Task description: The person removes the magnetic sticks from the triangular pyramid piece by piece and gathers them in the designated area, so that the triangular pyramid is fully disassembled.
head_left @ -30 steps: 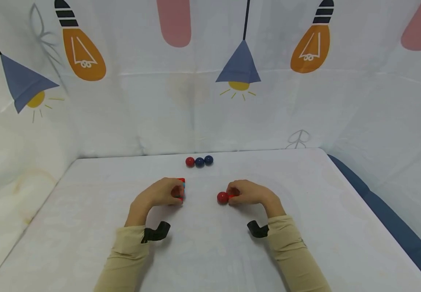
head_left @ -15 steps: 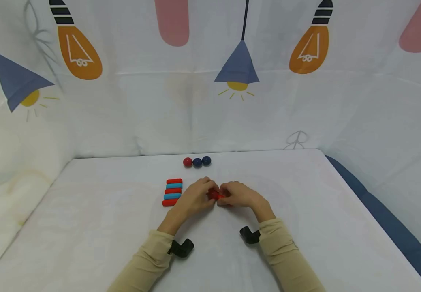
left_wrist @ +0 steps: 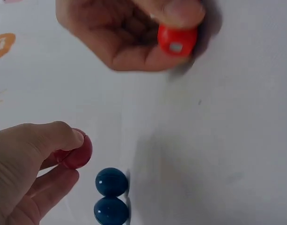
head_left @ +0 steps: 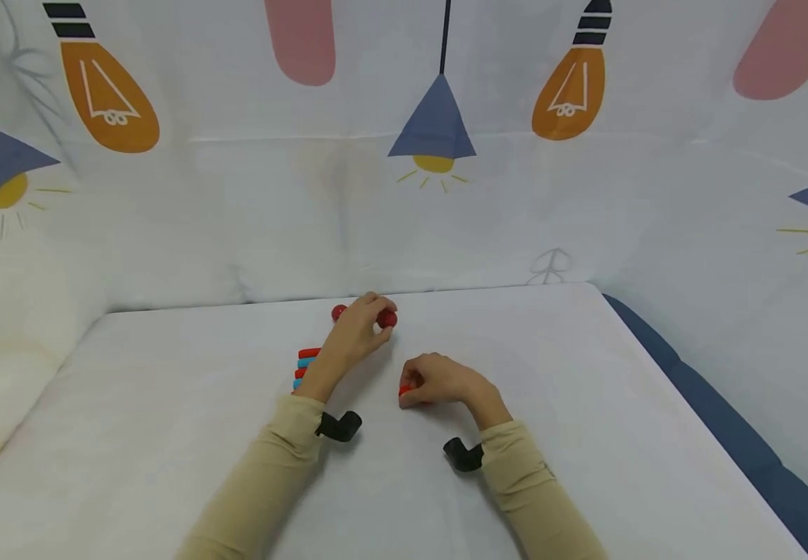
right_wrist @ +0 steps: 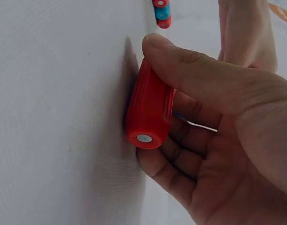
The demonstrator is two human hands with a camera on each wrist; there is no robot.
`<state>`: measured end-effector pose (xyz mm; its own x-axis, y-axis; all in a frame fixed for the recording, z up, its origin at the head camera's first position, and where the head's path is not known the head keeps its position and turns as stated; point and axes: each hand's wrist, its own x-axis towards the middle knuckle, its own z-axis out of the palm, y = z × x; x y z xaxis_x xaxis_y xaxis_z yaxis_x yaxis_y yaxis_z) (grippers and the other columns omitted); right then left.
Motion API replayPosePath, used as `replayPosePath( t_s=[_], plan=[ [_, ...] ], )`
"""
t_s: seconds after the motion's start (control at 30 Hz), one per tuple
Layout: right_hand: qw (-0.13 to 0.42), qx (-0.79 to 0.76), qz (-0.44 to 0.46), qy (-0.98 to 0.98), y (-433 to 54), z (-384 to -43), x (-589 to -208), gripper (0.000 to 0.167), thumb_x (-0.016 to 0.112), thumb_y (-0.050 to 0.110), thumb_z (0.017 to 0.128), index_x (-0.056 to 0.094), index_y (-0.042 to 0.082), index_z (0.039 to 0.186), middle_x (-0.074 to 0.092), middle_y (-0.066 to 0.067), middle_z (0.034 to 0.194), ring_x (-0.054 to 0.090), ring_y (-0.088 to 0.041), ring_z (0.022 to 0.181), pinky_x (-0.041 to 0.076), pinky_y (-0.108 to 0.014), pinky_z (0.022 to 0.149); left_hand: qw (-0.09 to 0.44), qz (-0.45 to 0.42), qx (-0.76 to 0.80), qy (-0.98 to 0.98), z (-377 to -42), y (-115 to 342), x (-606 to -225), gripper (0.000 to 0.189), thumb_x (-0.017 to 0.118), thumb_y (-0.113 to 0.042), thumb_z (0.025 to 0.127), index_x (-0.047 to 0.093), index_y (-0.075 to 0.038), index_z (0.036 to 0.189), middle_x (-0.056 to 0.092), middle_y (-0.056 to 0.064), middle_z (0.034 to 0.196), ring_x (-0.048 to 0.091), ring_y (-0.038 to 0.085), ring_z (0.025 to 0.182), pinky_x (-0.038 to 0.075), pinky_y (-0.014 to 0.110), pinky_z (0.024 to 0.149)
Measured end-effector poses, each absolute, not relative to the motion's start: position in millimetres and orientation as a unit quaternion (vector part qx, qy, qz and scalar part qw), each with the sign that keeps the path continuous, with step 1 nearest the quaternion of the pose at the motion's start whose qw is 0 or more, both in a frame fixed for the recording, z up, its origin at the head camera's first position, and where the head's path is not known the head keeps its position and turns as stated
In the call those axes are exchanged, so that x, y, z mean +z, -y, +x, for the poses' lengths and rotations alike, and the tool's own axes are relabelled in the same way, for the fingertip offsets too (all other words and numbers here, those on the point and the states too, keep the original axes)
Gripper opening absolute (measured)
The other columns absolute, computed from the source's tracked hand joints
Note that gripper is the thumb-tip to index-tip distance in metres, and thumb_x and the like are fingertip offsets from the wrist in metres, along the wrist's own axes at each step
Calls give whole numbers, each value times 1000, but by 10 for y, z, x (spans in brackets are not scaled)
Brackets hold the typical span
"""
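My left hand [head_left: 358,334] is at the back of the table, pinching a red ball [left_wrist: 78,153] between thumb and fingers. Beside that ball, in the left wrist view, two dark blue balls [left_wrist: 111,182] touch each other on the table; the hand hides them in the head view. Another red ball [head_left: 338,312] shows just left of the left hand. Nearer the front, my right hand [head_left: 445,381] holds a ridged red rod [right_wrist: 150,105] close over the tabletop. A round silvery disc sits in the rod's end.
Red and light blue rods [head_left: 302,373] lie in a stacked row left of centre, partly covered by the left forearm. The white table [head_left: 585,435] ends at a printed cloth backdrop [head_left: 271,225]. Each wrist carries a black camera mount [head_left: 339,426].
My left hand leaves the rod row, takes the red ball from the right hand's rod end and carries it back to the other balls. The right hand keeps its rod; the head view swings right.
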<state>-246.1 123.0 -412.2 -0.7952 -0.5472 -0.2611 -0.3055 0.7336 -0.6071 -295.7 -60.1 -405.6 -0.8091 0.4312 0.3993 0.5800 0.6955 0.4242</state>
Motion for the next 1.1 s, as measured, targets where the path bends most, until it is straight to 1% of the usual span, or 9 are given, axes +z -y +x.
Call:
replayPosePath(
  t_s=[0.03, 0.17, 0.37, 0.5, 0.63, 0.73, 0.87, 1.0, 1.1],
  plan=[
    [217, -280, -239, -904, -1213, -2459, -4132, 11, 72, 22, 81, 62, 18, 81, 57, 6, 68, 51, -7, 60, 43, -23, 59, 139, -280, -267, 912, -3008, 610, -4047, 30, 72, -7, 80, 63, -7, 109, 60, 9, 107, 58, 22, 94, 52, 33, 81],
    [212, -278, -251, -903, -1166, -2445, -4155, 12, 71, 23, 81, 61, 18, 79, 55, 7, 67, 50, -6, 59, 42, -21, 58, 121, -290, -239, 919, -3181, 596, -4014, 31, 69, -6, 82, 62, -6, 112, 61, 11, 111, 58, 25, 101, 51, 35, 86],
    [201, -272, -254, -906, -1159, -2448, -4125, 8, 68, 20, 81, 61, 18, 78, 55, 7, 65, 51, -5, 57, 41, -21, 55, 81, -302, -186, 931, -3380, 454, -3986, 30, 65, -3, 85, 62, -5, 115, 61, 11, 113, 58, 25, 104, 49, 34, 91],
    [199, -269, -250, -909, -1166, -2464, -4101, 6, 66, 19, 81, 61, 18, 78, 54, 8, 63, 50, -5, 55, 41, -21, 55, 68, -312, -147, 936, -3465, 366, -3996, 29, 63, -3, 88, 62, -4, 117, 60, 11, 115, 58, 25, 107, 49, 33, 92],
    [198, -268, -254, -908, -1168, -2474, -4116, 8, 67, 21, 82, 61, 18, 79, 53, 8, 64, 49, -5, 56, 40, -21, 55, 64, -308, -131, 940, -3494, 318, -4011, 29, 61, -2, 89, 62, -5, 117, 60, 12, 115, 59, 26, 107, 50, 34, 90],
    [201, -270, -256, -906, -1173, -2476, -4138, 9, 68, 23, 83, 60, 19, 80, 53, 8, 66, 49, -5, 57, 40, -20, 56, 69, -305, -120, 942, -3498, 301, -4038, 26, 59, -1, 90, 63, -5, 115, 61, 12, 112, 61, 27, 104, 52, 35, 87],
    [210, -270, -256, -904, -1183, -2472, -4155, 10, 68, 24, 84, 60, 19, 81, 53, 7, 67, 49, -5, 58, 40, -21, 56, 67, -305, -104, 944, -3509, 286, -4091, 24, 56, -1, 92, 64, -5, 114, 62, 13, 111, 61, 28, 104, 52, 36, 86],
    [212, -264, -258, -905, -1214, -2477, -4155, 9, 67, 25, 85, 60, 20, 82, 54, 8, 68, 51, -5, 60, 41, -21, 58, 62, -302, -109, 945, -3513, 269, -4105, 32, 60, -1, 89, 59, -4, 121, 58, 13, 121, 58, 28, 112, 50, 37, 92],
    [212, -263, -264, -903, -1263, -2495, -4144, 7, 66, 26, 86, 60, 22, 84, 55, 8, 71, 51, -5, 63, 43, -22, 62, 66, -291, -148, 943, -3469, 283, -4068, 42, 63, -2, 87, 55, -5, 127, 54, 13, 129, 53, 28, 119, 47, 37, 98]
  ],
)
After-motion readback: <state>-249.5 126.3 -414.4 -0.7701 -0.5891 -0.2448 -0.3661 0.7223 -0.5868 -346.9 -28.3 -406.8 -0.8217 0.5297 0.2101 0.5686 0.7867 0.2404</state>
